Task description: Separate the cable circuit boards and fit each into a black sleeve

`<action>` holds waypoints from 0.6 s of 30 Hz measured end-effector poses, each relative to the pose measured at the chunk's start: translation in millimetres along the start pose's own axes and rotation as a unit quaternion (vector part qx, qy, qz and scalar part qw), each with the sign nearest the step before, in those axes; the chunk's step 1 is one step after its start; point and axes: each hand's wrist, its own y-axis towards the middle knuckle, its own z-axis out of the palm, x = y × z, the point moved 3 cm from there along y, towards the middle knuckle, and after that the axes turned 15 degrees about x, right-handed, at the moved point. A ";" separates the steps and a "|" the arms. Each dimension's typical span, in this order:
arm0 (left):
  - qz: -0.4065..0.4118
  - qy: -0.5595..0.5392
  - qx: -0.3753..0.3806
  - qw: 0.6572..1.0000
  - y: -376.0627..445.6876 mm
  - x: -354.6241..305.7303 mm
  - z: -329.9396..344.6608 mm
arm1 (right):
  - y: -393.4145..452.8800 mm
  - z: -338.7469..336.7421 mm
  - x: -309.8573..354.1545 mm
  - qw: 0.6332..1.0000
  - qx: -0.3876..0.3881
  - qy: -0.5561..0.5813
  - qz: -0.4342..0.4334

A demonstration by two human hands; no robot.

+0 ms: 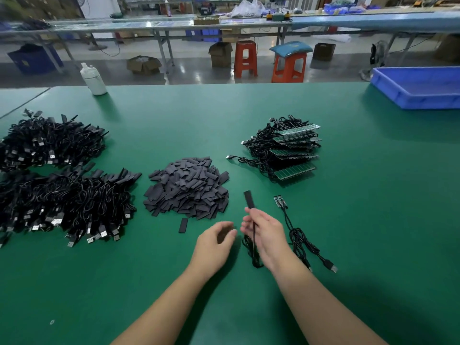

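Black sleeve [248, 199] stands up from the right hand [263, 232], which pinches a cable just below it, so this board looks already covered. Left hand [216, 239] hovers beside it, fingers loosely curled, holding nothing. Just right, one bare board on its cable [280, 201] lies on the green worktop [174, 120], apparently next. Loose sleeves [188, 188] are heaped ahead; unseparated board strips [293, 153] are stacked beyond to the right. Large piles of sleeved cables [62, 195] at left suggest the job is well along, with a modest stack left.
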 end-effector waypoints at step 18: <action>-0.073 0.349 -0.293 0.887 -6.9 1.7 -216.8 | 7.2 -68.1 51.3 0.563 -0.033 -0.819 0.108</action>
